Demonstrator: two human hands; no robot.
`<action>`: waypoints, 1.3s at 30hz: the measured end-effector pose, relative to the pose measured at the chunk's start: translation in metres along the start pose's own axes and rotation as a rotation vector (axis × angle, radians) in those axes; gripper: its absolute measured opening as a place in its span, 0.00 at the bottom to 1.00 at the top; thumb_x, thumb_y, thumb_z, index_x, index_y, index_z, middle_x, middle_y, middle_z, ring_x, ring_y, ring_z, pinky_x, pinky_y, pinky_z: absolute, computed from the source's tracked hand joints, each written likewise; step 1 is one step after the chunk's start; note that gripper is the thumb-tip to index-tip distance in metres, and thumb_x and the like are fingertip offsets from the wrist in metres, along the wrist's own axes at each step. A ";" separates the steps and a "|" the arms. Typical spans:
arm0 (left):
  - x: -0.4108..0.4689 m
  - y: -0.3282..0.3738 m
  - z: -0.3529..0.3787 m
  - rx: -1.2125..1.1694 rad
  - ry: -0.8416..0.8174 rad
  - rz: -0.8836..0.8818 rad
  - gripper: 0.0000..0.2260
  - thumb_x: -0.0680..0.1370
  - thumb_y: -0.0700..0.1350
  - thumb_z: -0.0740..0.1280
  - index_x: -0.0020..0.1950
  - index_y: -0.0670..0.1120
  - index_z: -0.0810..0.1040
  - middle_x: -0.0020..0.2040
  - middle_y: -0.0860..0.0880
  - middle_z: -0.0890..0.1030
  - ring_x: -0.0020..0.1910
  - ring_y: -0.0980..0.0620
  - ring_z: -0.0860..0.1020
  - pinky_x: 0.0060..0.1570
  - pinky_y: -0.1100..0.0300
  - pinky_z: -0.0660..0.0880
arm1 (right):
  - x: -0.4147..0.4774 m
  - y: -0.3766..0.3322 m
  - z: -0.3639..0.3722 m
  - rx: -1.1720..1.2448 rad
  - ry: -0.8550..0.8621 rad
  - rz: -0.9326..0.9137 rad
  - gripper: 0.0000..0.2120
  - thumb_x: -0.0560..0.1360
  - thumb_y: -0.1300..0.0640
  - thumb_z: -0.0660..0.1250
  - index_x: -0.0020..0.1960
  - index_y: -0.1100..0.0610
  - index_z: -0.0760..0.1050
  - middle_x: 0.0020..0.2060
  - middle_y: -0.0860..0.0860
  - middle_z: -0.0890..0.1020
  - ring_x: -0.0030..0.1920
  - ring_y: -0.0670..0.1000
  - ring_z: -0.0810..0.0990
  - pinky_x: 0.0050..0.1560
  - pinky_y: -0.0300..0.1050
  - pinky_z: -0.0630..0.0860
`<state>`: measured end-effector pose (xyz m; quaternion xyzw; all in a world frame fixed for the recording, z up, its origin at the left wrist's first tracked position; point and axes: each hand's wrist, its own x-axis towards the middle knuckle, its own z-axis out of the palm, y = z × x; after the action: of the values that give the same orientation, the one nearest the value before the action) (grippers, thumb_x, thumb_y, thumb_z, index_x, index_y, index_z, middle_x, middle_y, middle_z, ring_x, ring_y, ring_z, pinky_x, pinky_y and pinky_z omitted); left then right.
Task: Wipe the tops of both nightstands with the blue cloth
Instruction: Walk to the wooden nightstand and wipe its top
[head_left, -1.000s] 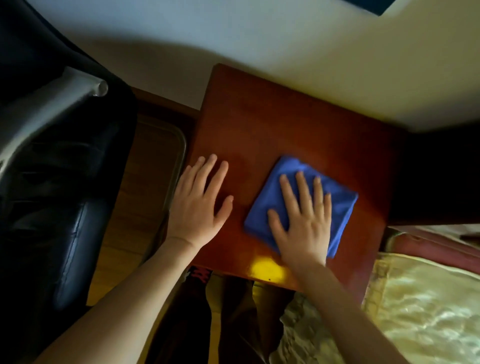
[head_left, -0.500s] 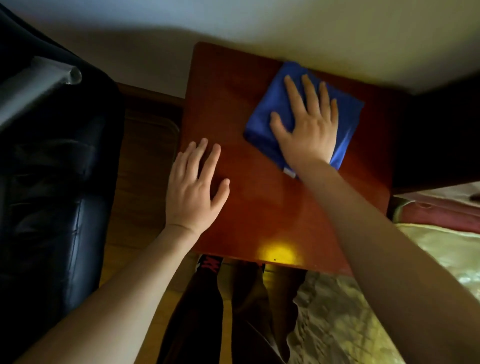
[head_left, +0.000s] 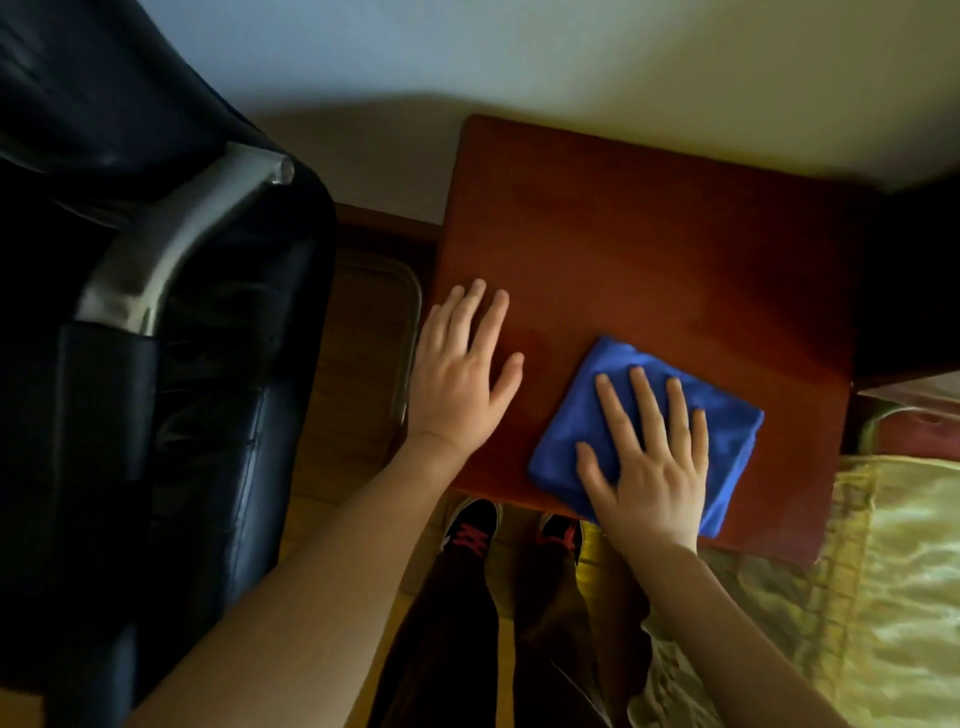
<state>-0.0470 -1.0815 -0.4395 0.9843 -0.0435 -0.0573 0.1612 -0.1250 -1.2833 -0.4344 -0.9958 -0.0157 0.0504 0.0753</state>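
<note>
A reddish-brown wooden nightstand (head_left: 649, 249) stands against the wall, seen from above. A folded blue cloth (head_left: 727, 431) lies on its top near the front edge. My right hand (head_left: 649, 462) presses flat on the cloth, fingers spread and pointing toward the wall. My left hand (head_left: 460, 374) rests flat on the bare wood at the top's left front corner, fingers apart, holding nothing. Only one nightstand is in view.
A black leather chair (head_left: 130, 389) with a metal armrest (head_left: 171, 244) fills the left side. A bed with a shiny yellow cover (head_left: 883, 597) lies to the right. My shoes (head_left: 472, 530) stand on the wooden floor (head_left: 358, 395) under the nightstand's front edge.
My right hand has pulled the blue cloth from the back of the nightstand top toward its front edge. My left hand has stayed at the left front corner.
</note>
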 end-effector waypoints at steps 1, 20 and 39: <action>0.000 0.001 0.000 -0.004 -0.005 0.001 0.26 0.80 0.56 0.57 0.76 0.47 0.62 0.76 0.44 0.64 0.76 0.44 0.60 0.75 0.47 0.56 | 0.002 -0.001 0.000 0.006 0.000 0.009 0.29 0.76 0.40 0.58 0.76 0.45 0.61 0.76 0.51 0.64 0.77 0.60 0.58 0.76 0.60 0.53; -0.052 -0.053 -0.016 -0.849 -0.049 -0.607 0.16 0.81 0.53 0.59 0.65 0.48 0.73 0.57 0.52 0.75 0.54 0.58 0.74 0.54 0.65 0.73 | 0.003 -0.004 0.003 0.002 0.049 0.022 0.29 0.77 0.40 0.55 0.77 0.45 0.57 0.76 0.53 0.64 0.78 0.60 0.57 0.77 0.60 0.51; -0.062 -0.058 -0.004 -1.211 -0.181 -0.699 0.10 0.81 0.50 0.59 0.43 0.57 0.75 0.41 0.60 0.76 0.40 0.73 0.75 0.43 0.79 0.68 | 0.091 -0.076 0.007 -0.068 -0.008 -0.278 0.30 0.77 0.35 0.54 0.77 0.43 0.59 0.77 0.51 0.64 0.77 0.61 0.57 0.76 0.62 0.54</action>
<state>-0.1040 -1.0190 -0.4486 0.6692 0.3014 -0.2014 0.6486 -0.0371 -1.2035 -0.4387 -0.9858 -0.1553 0.0427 0.0479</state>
